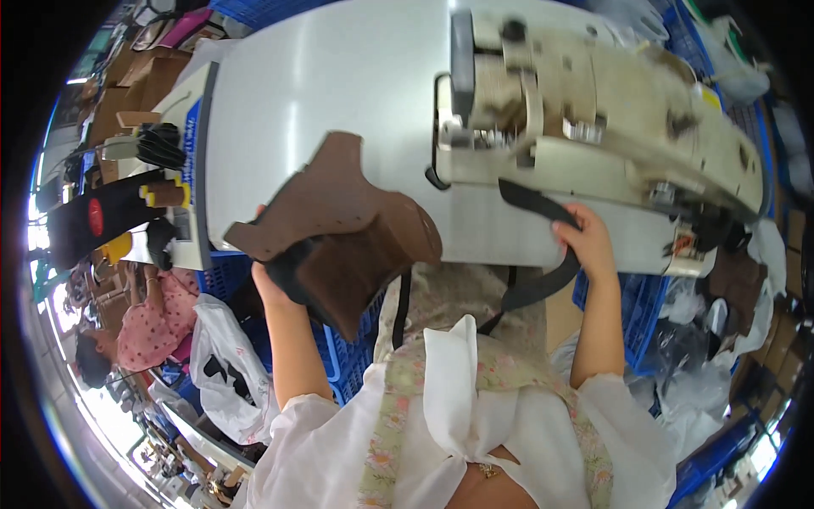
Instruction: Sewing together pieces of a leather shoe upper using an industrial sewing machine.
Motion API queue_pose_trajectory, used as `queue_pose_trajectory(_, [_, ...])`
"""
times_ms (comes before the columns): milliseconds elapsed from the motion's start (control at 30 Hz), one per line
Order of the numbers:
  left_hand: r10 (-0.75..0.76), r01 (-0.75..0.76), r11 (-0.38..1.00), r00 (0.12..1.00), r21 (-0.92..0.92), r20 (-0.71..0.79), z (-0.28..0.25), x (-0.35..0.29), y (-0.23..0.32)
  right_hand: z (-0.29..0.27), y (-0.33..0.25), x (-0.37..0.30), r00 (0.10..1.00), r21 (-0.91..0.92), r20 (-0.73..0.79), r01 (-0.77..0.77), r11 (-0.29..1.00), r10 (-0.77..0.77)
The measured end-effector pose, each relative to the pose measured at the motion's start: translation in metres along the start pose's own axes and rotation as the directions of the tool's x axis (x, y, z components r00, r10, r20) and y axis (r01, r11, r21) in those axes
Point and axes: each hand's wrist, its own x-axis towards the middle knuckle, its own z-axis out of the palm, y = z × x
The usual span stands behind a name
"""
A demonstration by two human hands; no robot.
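My left hand (pixel 270 284) is closed on the side of a brown leather piece (pixel 331 199), which is folded and shaped like a boot upper with a dark lining. Most of my left fingers are hidden behind it. The piece is held up over the front edge of the white table (pixel 381 76). Between the thumb and fingers of my right hand (pixel 587 242) is a black strap (pixel 543 288). One end of it sticks up toward the sewing machine (pixel 577 93), while the rest curves down in front of my apron.
A thread cone (pixel 167 194) and a black-covered machine part (pixel 97 212) stand left of the table. Blue crates (pixel 632 314) sit below its front edge. At the left, a white plastic bag (pixel 225 373) hangs near another person in a pink top (pixel 157 331).
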Motion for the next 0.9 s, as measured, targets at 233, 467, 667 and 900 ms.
queue_pose_trajectory(233, [-0.032,0.013,0.996,0.974,0.085,0.225,-0.094,-0.04,0.007,0.007,0.004,-0.002,0.931,-0.118,-0.132,0.326,0.938,-0.341])
queue_pose_trajectory(467, [-0.026,0.092,0.984,0.918,-0.149,0.395,-0.095,-0.095,0.001,0.02,0.025,0.002,0.809,-0.157,-0.25,0.507,0.847,-0.531])
queue_pose_trajectory(667, [0.172,-0.16,0.984,0.962,0.074,-0.212,-0.034,-0.083,-0.034,0.005,0.034,0.007,0.732,-0.168,-0.335,0.573,0.802,-0.594])
queue_pose_trajectory(900, [0.026,-0.026,1.0,0.982,-0.002,0.188,-0.031,-0.024,-0.052,0.015,0.024,-0.028,0.863,0.241,-0.251,0.495,0.835,-0.439])
